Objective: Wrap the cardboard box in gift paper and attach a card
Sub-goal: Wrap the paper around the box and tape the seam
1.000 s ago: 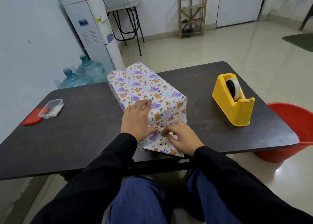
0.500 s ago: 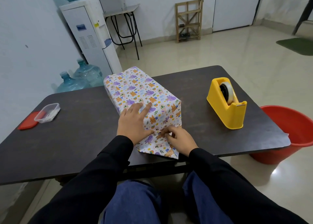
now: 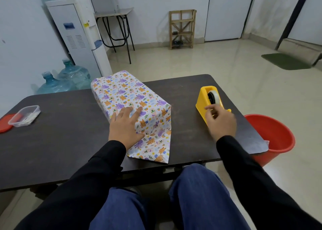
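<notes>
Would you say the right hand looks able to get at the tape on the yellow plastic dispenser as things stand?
Probably yes: the right hand sits at the near end of the yellow plastic tape dispenser, with nothing between them.

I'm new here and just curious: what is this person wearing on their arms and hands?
Long black sleeves cover both arms to the wrists: left sleeve, right sleeve. The left hand and right hand are bare, with no gloves showing.
</notes>
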